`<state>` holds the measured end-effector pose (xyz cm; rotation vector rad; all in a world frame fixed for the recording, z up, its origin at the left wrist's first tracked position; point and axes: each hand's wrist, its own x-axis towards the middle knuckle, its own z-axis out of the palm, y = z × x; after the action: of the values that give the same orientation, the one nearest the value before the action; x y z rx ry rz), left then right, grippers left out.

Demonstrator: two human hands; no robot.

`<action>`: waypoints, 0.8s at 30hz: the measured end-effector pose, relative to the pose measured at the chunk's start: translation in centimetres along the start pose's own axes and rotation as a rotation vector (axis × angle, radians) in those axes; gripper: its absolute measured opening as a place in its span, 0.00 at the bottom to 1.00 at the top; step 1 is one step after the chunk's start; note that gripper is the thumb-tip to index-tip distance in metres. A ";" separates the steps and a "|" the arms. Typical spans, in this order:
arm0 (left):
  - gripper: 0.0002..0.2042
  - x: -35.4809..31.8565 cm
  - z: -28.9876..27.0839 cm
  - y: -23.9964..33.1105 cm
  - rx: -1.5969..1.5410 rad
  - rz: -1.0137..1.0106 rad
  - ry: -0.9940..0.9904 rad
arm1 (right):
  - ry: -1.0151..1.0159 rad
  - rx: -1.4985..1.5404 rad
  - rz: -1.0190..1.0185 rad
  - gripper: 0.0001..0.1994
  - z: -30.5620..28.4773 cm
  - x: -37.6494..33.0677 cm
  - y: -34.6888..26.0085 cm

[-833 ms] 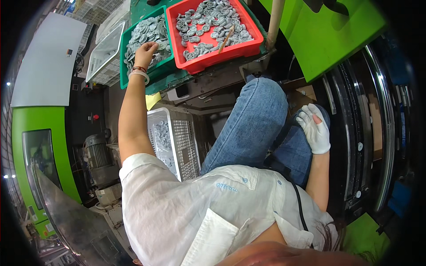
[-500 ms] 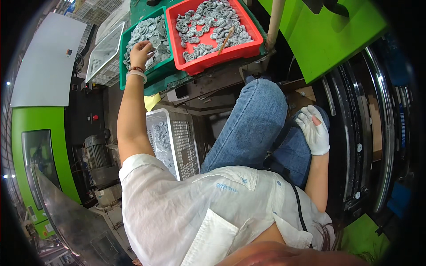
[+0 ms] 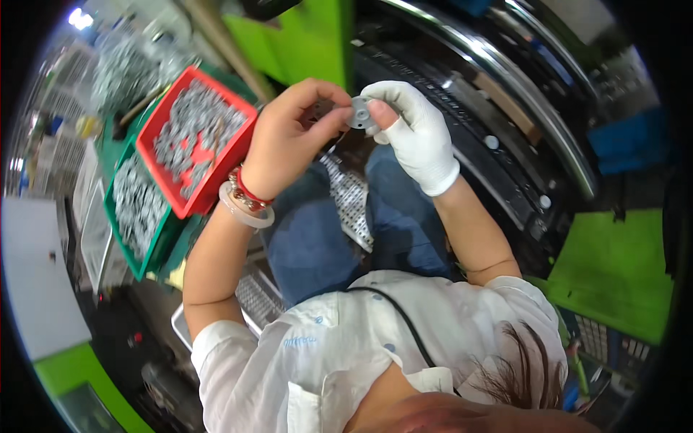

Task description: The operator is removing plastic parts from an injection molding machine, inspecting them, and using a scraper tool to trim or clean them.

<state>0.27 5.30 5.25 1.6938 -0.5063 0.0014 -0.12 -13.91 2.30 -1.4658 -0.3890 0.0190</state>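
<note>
Above my knees, a small round grey part with holes (image 3: 360, 115) is pinched between both hands. My left hand (image 3: 294, 137), bare and with bracelets (image 3: 247, 198) at the wrist, grips its left edge between thumb and fingers. On the other side my right hand (image 3: 417, 133), in a white glove with the thumb tip bare, closes on the part's right edge. The gloved fingers hide some of the part. To the left, a red tray (image 3: 245, 123) holds many similar grey parts (image 3: 180, 137), and a green tray (image 3: 167, 224) beside it holds more (image 3: 137, 206).
A white plastic crate (image 3: 180, 325) stands low at my left, partly behind my arm. Bright metal machine rails (image 3: 498, 61) run along the right, with a green panel (image 3: 610, 270) below. At the upper left sit clear bags of grey parts (image 3: 126, 72).
My view has swung to the right. My left hand has come from the green tray to in front of me, and my right hand has risen from my knee; both now hold a grey part.
</note>
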 end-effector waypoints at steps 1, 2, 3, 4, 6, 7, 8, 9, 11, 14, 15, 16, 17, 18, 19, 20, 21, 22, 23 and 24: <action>0.06 1.1 1.3 0.4 -0.012 -0.007 -0.039 | 0.098 -0.017 -0.002 0.10 -0.9 -0.2 -0.6; 0.06 2.2 2.7 0.7 -0.104 -0.036 -0.031 | 0.208 -0.034 0.011 0.09 -2.0 -0.5 -1.0; 0.10 3.0 3.7 0.9 -0.266 -0.094 -0.007 | 0.260 -0.073 -0.097 0.09 -3.1 -0.7 -1.3; 0.12 4.0 4.6 1.0 -0.357 -0.100 0.014 | 0.322 -0.114 -0.187 0.08 -4.1 -1.0 -1.5; 0.16 5.5 6.1 0.8 -0.563 -0.186 0.006 | 0.352 -0.133 -0.353 0.06 -5.8 -1.6 -1.8; 0.15 6.1 6.4 0.6 -0.694 -0.251 -0.094 | 0.342 -0.267 -0.452 0.06 -6.6 -1.7 -1.8; 0.14 6.4 6.8 0.3 -0.746 -0.348 -0.173 | 0.324 -0.399 -0.551 0.05 -7.3 -1.7 -1.9; 0.13 6.5 7.0 -0.1 -0.781 -0.450 -0.229 | 0.300 -0.525 -0.647 0.05 -7.7 -1.6 -1.9; 0.11 6.2 7.2 -1.0 -0.801 -0.539 -0.273 | 0.242 -0.639 -0.725 0.07 -8.2 -1.5 -1.8; 0.13 5.8 7.0 -1.9 -0.849 -0.559 -0.238 | 0.218 -0.683 -0.731 0.08 -8.1 -0.9 -1.2; 0.13 5.9 6.8 -2.0 -0.856 -0.569 -0.220 | 0.216 -0.686 -0.744 0.08 -8.0 -0.8 -1.0; 0.14 6.0 6.7 -2.1 -0.861 -0.577 -0.205 | 0.217 -0.689 -0.745 0.08 -7.9 -0.6 -0.8; 0.15 6.0 6.5 -2.0 -0.864 -0.566 -0.226 | 0.219 -0.691 -0.747 0.08 -7.9 -0.4 -0.6; 0.16 6.0 6.5 -1.9 -0.868 -0.556 -0.248 | 0.201 -0.744 -0.760 0.08 -7.9 -0.2 -0.4; 0.17 5.9 6.5 -1.8 -0.872 -0.549 -0.270 | 0.183 -0.798 -0.770 0.08 -7.9 -0.1 -0.3; 0.14 5.8 6.6 -1.7 -0.837 -0.548 -0.276 | 0.168 -0.852 -0.789 0.08 -8.0 0.1 -0.2; 0.13 5.8 6.6 -1.6 -0.799 -0.553 -0.270 | 0.172 -0.850 -0.789 0.11 -8.0 0.1 -0.1; 0.13 5.8 6.6 -1.6 -0.776 -0.546 -0.281 | 0.177 -0.848 -0.800 0.14 -8.1 0.2 0.0; 0.12 5.8 6.6 -1.6 -0.754 -0.540 -0.291 | 0.186 -0.849 -0.791 0.16 -8.1 0.2 0.1; 0.10 5.7 6.8 -1.5 -0.723 -0.542 -0.266 | 0.186 -0.742 -0.750 0.17 -8.0 0.1 0.2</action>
<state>3.99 -2.75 4.08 1.0684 -0.1831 -0.7247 2.18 -21.56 1.66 -1.9302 -0.8261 -0.9402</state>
